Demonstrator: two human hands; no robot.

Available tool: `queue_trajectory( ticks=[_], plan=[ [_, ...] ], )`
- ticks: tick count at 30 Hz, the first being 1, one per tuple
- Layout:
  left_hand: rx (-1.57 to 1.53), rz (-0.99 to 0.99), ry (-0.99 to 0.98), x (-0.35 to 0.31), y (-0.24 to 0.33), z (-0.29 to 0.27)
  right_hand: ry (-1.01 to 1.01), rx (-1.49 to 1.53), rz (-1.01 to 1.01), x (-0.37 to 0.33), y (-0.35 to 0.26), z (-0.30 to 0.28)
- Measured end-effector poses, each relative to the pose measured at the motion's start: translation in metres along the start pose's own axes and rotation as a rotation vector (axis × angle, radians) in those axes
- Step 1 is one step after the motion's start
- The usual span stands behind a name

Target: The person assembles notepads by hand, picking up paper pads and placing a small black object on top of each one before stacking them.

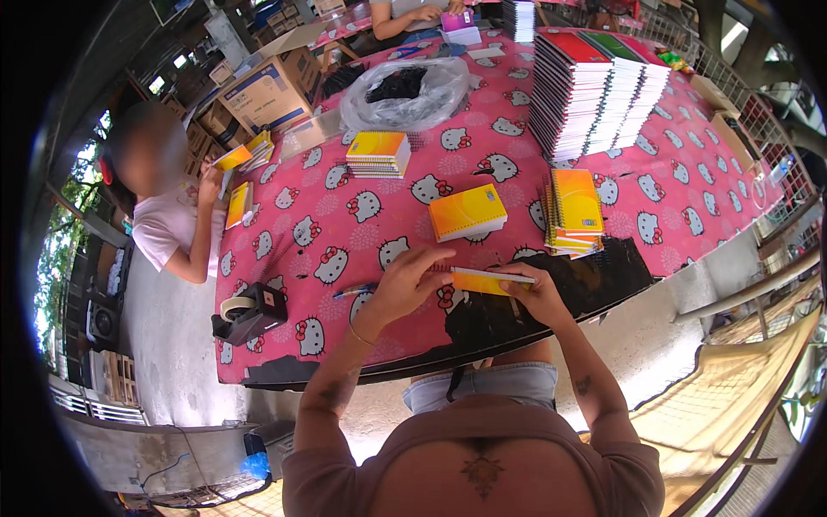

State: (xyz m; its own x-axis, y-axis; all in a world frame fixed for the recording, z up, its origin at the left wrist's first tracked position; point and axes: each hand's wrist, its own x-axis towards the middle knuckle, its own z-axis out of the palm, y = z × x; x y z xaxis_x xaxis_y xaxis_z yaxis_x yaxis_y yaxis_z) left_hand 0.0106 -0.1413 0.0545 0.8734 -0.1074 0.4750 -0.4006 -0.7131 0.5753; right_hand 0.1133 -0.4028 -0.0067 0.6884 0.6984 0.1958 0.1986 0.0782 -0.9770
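Observation:
A small yellow-orange notebook [484,282] is held edge-on just above the table's near edge. My right hand [536,295] grips its right end, with the thumb along the upper edge. At the other end, the bent fingers of my left hand [407,286] close around the spiral binding; the fingertips are partly hidden. Just beyond the held notebook lies a short stack of yellow-orange notebooks [468,213]. To its right stands another pile of spiral notebooks [575,209], slightly uneven. A blue pen [355,291] rests on the table left of my left hand.
A black tape dispenser [251,314] sits at the near left corner. Farther off are a notebook stack [377,155], a clear plastic bag [403,90] and tall spiral-notebook stacks [564,103]. One person [177,224] handles notebooks at left; another [413,17] works across the table. Cardboard boxes [267,95] stand behind.

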Motion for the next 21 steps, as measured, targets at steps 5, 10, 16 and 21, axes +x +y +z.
queue_trajectory(
  ticks=[5,10,16,21],
  plan=[
    [-0.12,-0.281,-0.242,0.002,0.013,-0.006,0.017,0.046,0.114,-0.008,-0.031,0.008],
    [0.696,-0.017,-0.054,-0.008,0.049,0.034,0.178,0.085,-0.022,-0.011,-0.032,0.029],
    [0.854,-0.034,0.003,0.006,0.038,0.031,0.174,0.01,-0.107,-0.007,-0.034,0.025],
    [0.762,0.14,-0.091,-0.047,0.032,0.057,0.143,0.122,-0.008,-0.012,-0.053,0.021]
  ],
)
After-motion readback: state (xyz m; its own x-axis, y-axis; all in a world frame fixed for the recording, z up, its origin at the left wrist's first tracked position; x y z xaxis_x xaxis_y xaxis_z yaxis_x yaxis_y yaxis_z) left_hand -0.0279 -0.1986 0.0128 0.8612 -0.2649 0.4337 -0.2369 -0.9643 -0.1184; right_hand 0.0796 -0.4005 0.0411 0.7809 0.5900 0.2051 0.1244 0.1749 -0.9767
